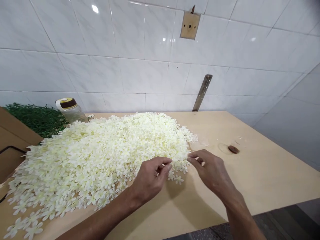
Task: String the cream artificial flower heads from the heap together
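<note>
A large heap of white artificial flower heads [120,143] with pale yellow-green centres spreads over the table. At its right front edge, my left hand [153,175] is closed in a pinch, thumb against forefinger. My right hand [208,168] faces it a short gap away, also pinched, fingertips just right of the heap. Whatever either pinch holds is too small or hidden to make out. A few loose flower heads [178,179] lie on the table below the gap between my hands.
A clear bottle [72,111] with a brown and yellow cap stands behind the heap, beside green artificial foliage [37,116]. Cardboard [17,133] rises at the left. A small dark brown round object [233,149] lies on the wooden table [262,173]. A metal bracket [203,91] leans against the tiled wall.
</note>
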Motion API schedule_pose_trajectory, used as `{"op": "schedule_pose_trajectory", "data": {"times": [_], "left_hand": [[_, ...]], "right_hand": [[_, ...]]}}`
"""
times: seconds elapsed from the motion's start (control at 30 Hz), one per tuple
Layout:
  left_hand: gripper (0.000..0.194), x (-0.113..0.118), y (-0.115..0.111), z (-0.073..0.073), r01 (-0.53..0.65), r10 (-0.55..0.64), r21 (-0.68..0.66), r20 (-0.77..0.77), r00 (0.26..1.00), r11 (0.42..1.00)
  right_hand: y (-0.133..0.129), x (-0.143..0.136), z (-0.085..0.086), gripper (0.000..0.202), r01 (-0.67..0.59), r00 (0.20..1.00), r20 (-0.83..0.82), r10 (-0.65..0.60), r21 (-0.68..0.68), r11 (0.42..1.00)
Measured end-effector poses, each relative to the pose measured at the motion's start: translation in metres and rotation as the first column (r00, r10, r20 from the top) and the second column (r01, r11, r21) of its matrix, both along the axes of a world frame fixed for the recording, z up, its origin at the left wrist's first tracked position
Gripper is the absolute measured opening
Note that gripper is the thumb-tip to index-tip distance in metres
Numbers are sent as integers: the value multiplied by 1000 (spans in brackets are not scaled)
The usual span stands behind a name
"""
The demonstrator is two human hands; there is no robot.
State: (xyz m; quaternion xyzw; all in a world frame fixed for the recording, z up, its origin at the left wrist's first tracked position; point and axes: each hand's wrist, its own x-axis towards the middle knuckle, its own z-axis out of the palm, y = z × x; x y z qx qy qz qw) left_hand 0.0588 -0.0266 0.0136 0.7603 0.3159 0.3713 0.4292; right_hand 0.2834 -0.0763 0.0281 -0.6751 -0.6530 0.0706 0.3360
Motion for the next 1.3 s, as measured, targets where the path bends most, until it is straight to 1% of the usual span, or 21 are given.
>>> {"op": "schedule_pose_trajectory", "data": {"times": [0.03,0.07,0.1,0.17,0.23,0.3,0.37,0.47,0.57,0.63,0.7,0.77,0.83,0.9,0.97,1.0,1.03,1.13,1.17,1.3], "left_hand": [[30,-1,2,1,-2,6,-164,21,1000,986],[34,-2,4,1,11,5,-300,54,999,954],[38,-3,7,2,35,7,-406,102,995,913],[40,-6,13,3,100,24,-531,221,975,841],[39,-10,18,5,149,66,-593,326,943,792],[37,-13,21,7,178,106,-627,388,915,759],[35,-16,24,7,176,137,-650,402,905,739],[34,-18,28,3,149,179,-683,385,906,715],[34,-20,33,0,142,200,-706,378,904,694],[34,-21,37,-1,112,218,-698,367,904,707],[34,-22,38,1,43,262,-666,351,899,745],[35,-22,38,3,-56,334,-618,343,878,784],[35,-22,39,2,-104,360,-590,335,871,801],[36,-22,42,-1,-104,355,-581,337,872,807],[35,-22,44,-5,-111,365,-580,342,866,807],[35,-21,44,-7,-112,365,-573,348,863,812],[35,-21,44,-9,-111,362,-563,357,861,819],[35,-20,42,-12,-110,352,-534,378,856,839],[35,-20,41,-12,-101,347,-530,389,853,842],[36,-20,39,-11,-44,311,-509,453,835,859]], "right_hand": [[2,-14,5,18,-54,998,-35,56,54,997],[4,-28,8,17,-113,992,-47,118,99,989],[8,-42,11,17,-161,985,-47,169,128,979],[16,-64,13,19,-243,969,-11,249,171,955],[26,-78,12,22,-277,961,48,273,169,946],[36,-85,10,20,-289,957,81,280,159,944],[43,-88,9,18,-288,956,92,277,148,946],[51,-88,9,13,-311,948,95,302,89,946],[58,-88,11,12,-307,951,57,305,33,951],[62,-88,13,17,-294,955,-29,294,11,956],[67,-87,16,25,-289,946,-161,282,-24,957],[71,-87,18,28,-324,913,-289,289,-80,943],[76,-86,18,25,-378,852,-436,289,-132,916],[80,-86,16,29,-422,805,-537,252,-221,879],[83,-84,11,33,-398,792,-582,187,-259,880],[83,-84,9,36,-409,783,-595,184,-270,872],[83,-83,6,38,-417,773,-608,181,-272,868],[80,-82,-2,44,-370,763,-632,135,-256,893],[79,-82,-4,48,-359,748,-654,115,-252,899],[78,-82,-7,57,-400,634,-771,57,-264,878]]}}
